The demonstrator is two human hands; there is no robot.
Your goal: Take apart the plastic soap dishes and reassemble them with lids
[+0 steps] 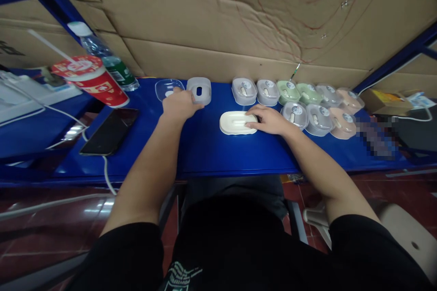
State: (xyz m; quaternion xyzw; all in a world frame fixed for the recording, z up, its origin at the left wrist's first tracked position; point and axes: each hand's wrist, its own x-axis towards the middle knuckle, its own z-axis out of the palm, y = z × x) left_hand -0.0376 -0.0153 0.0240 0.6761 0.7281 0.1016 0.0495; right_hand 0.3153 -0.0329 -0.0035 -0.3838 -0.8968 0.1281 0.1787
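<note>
The cream oval piece (235,122), midway between front and back edges of the blue table (211,154), is gripped by the right hand (271,120), fingers slightly parted, while the curled left hand (180,103), its hold unclear, overlaps a clear lid (165,86) beside a grey container (205,94).

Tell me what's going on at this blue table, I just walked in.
A person's right hand is on one end of a cream oval piece, which lies on the blue table. Their left hand is over a clear lid, beside a frosted container; whether it grips either is unclear. Nine lidded containers stand in two rows off to the right.
</note>
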